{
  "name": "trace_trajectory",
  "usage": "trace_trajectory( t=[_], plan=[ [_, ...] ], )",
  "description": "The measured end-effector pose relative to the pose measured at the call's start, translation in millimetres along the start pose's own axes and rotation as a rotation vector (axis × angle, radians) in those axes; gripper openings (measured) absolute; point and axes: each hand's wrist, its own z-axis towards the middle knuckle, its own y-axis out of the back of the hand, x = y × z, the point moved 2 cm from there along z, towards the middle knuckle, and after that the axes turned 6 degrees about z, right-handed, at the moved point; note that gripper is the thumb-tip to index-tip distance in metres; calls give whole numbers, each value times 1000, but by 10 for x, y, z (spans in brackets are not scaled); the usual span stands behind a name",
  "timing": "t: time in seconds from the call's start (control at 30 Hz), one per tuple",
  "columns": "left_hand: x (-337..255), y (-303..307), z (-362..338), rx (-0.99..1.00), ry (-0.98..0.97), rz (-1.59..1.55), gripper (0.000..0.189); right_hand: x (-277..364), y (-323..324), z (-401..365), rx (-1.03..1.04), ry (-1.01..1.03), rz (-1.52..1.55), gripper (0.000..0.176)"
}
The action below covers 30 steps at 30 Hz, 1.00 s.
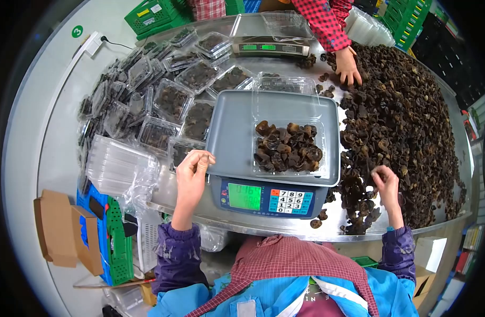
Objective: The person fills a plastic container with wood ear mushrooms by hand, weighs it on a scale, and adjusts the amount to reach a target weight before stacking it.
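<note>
A clear plastic clamshell box [324, 138] sits on the grey tray [232, 127] of a digital scale [216, 198], its lid raised. Dark brown, curled wood ear mushrooms [289, 150] partly fill it. My left hand [192, 171] is at the tray's left front edge, fingers curled together, with nothing visible in them. To the right of the scale, my right hand [386, 186] pinches at the edge of the large mushroom heap [401, 121]. A dark piece seems to be at its fingertips, though small. The scale's green display [244, 196] is lit.
Many filled clamshell boxes [173, 100] crowd the table's left side, beside stacked empty boxes [118, 165]. Opposite, another person's hand [348, 67] reaches into the heap near a second scale [271, 46]. Green crates [158, 16] stand behind; a cardboard box [57, 227] is at left.
</note>
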Motion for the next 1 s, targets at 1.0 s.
trace_trajectory(
  t=[1.0],
  plan=[
    [-76,-1049,1331,429,314,-582,56,1404,-897,335,283,494,-68,41]
  ],
)
